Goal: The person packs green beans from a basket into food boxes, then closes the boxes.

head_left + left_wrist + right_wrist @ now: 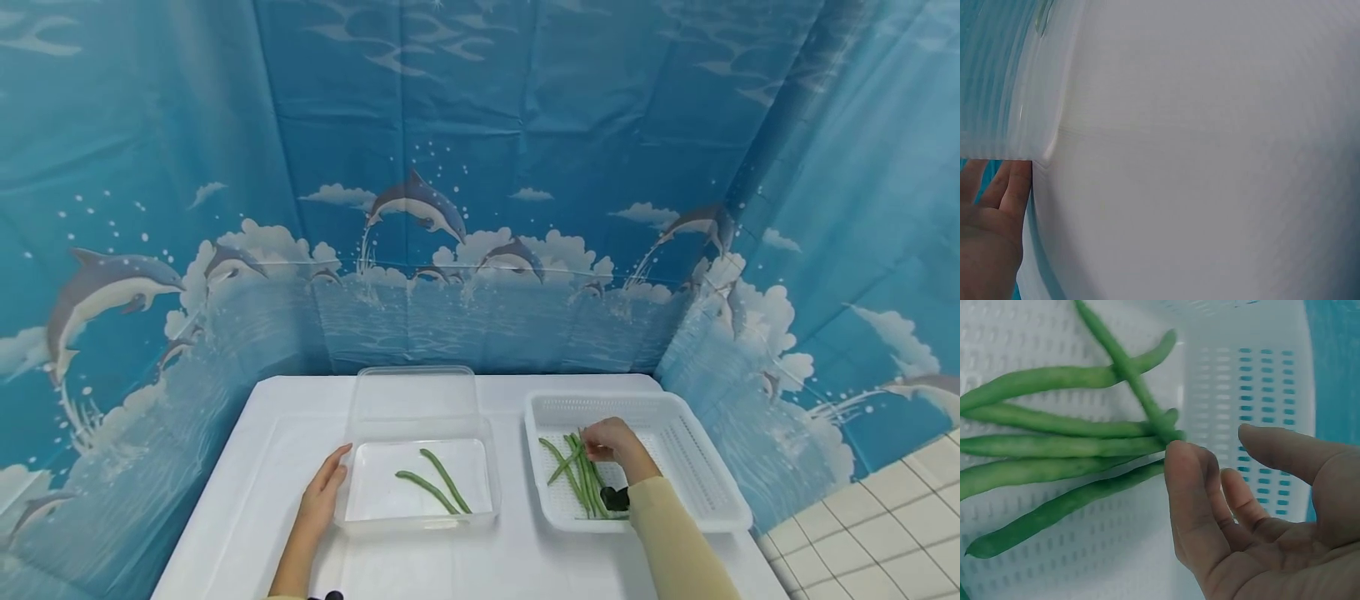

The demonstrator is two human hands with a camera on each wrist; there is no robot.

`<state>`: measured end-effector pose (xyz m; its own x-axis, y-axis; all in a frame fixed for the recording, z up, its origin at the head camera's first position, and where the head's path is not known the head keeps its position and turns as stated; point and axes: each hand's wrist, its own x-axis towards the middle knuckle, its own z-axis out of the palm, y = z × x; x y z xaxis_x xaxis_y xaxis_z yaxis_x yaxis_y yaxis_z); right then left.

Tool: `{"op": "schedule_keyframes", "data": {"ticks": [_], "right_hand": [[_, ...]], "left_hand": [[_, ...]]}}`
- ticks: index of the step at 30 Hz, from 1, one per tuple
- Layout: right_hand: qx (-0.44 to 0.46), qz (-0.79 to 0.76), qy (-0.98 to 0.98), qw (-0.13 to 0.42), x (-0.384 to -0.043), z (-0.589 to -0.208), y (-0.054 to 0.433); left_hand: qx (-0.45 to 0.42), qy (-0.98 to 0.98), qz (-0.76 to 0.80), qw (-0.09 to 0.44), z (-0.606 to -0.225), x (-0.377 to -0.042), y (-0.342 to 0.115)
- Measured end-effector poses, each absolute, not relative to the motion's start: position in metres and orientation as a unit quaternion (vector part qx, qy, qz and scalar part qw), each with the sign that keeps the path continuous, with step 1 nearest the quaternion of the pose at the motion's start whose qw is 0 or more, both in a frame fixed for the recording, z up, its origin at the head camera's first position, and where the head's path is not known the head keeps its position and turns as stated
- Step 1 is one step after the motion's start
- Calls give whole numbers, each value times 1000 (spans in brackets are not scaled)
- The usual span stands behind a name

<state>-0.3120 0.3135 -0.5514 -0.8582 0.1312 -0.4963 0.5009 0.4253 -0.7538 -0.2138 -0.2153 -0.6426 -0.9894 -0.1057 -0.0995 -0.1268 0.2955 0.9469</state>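
In the head view, several green beans (pixel 573 475) lie in a white perforated basket (pixel 701 454) on the right. My right hand (pixel 611 442) reaches over their far ends. From the right wrist, my fingertips (pixel 1182 453) touch the tips of the beans (pixel 1066 447), while the thumb (pixel 1272 440) stands apart from the fingers. To the left, a clear plastic container (pixel 420 523) holds two green beans (pixel 442 479). My left hand (pixel 322 492) rests along its left side, fingers extended; in the left wrist view those fingers (pixel 1016 184) meet the container's wall (pixel 1038 119).
A clear lid (pixel 416 396) stands at the back of the container. White cloth (pixel 255 492) covers the table, and a blue dolphin-print curtain (pixel 480 325) surrounds its back and sides. White tiles (pixel 892 517) show at the lower right.
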Motion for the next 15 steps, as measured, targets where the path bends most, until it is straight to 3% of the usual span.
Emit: {"op": "schedule_keyframes", "data": {"ticks": [7,15], "right_hand": [[186,-455,854,173,-314,-578,313],[175,-400,889,140,-310,-582,301]], "left_hand": [[-71,810,582,5,-642,-215,-215],[-76,810,581,13,-643,-214,-216]]}}
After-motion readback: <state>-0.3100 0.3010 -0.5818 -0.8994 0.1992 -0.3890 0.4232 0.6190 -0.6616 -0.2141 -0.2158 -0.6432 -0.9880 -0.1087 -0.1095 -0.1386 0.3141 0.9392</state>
